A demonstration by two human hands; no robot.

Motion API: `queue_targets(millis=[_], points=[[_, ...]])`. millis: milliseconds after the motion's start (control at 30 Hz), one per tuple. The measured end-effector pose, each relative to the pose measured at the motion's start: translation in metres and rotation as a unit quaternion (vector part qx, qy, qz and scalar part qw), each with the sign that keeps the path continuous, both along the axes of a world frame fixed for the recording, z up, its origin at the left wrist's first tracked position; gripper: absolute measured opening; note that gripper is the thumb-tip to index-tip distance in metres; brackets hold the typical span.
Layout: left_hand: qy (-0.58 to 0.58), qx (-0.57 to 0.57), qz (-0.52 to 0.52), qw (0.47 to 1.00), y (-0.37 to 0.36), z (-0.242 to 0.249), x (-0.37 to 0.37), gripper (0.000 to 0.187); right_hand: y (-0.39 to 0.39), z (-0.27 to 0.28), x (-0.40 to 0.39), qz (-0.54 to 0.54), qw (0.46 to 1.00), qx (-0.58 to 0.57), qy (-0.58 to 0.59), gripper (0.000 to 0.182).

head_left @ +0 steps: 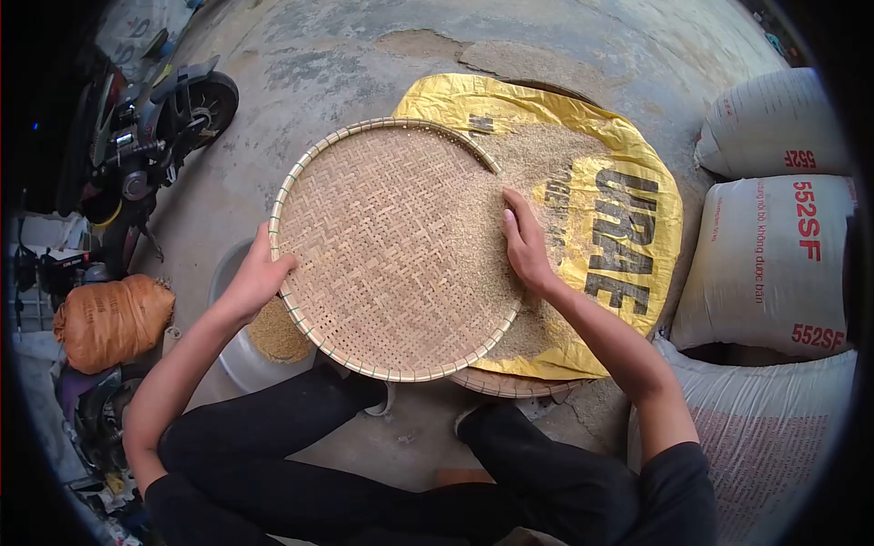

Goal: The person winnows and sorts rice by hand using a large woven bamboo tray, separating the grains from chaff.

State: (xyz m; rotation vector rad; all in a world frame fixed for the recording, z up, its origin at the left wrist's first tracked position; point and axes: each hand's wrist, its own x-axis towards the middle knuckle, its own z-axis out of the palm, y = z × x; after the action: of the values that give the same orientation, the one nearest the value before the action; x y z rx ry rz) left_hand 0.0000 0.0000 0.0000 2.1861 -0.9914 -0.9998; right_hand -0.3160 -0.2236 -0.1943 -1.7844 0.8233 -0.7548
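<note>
Closest to me are the knees in black trousers, person squatting on the concrete floor. Just past them is the tray, a big round woven bamboo one, tilted so its right edge dips over a yellow sack spread on the floor. The left hand has the tray's left rim, fingers curled over the edge and thumb on the outside, so it's a firm closed grip on the rim. The right hand lies flat and open on the grain at the tray's right side, fingers straight and together, palm down, holding nothing, just pressing on the grain where tray and sack meet.

Grain covers the right part of the tray thinly and piles thicker on the sack beyond it. A second woven tray rim pokes out from under the sack near the right knee. Under the left side of the tray there's a metal basin with more grain in it.

Further out: an orange net bag on the left, white stacked feed bags on the right marked 552SF, and a scooter parked at the far left.
</note>
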Motion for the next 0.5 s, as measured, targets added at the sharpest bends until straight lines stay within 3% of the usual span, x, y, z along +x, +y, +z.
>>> queue_targets(millis=[200, 267, 333, 400, 433, 500], points=[[0.126, 0.032, 0.109, 0.985, -0.001, -0.012, 0.004, 0.05, 0.045, 0.039, 0.0, 0.158, 0.987, 0.022, 0.022, 0.049], [0.101, 0.038, 0.091, 0.99, 0.0, -0.011, 0.01, 0.048, 0.049, 0.044, -0.012, 0.167, 0.98, -0.109, 0.026, 0.052], [0.07, 0.007, 0.068, 0.995, -0.004, -0.008, 0.011, 0.048, 0.052, 0.035, -0.042, 0.022, 0.974, -0.202, 0.098, 0.054], [0.012, -0.028, 0.042, 0.999, -0.004, 0.002, 0.005, 0.049, 0.066, 0.01, -0.075, -0.178, 0.952, -0.205, 0.142, 0.057], [0.02, -0.024, 0.043, 0.999, -0.002, 0.005, -0.003, 0.049, 0.08, -0.006, -0.093, -0.175, 0.951, -0.203, 0.151, 0.057], [-0.021, -0.054, 0.033, 0.998, -0.002, 0.009, -0.011, 0.05, 0.094, -0.029, -0.111, -0.282, 0.946, -0.088, 0.132, 0.057]])
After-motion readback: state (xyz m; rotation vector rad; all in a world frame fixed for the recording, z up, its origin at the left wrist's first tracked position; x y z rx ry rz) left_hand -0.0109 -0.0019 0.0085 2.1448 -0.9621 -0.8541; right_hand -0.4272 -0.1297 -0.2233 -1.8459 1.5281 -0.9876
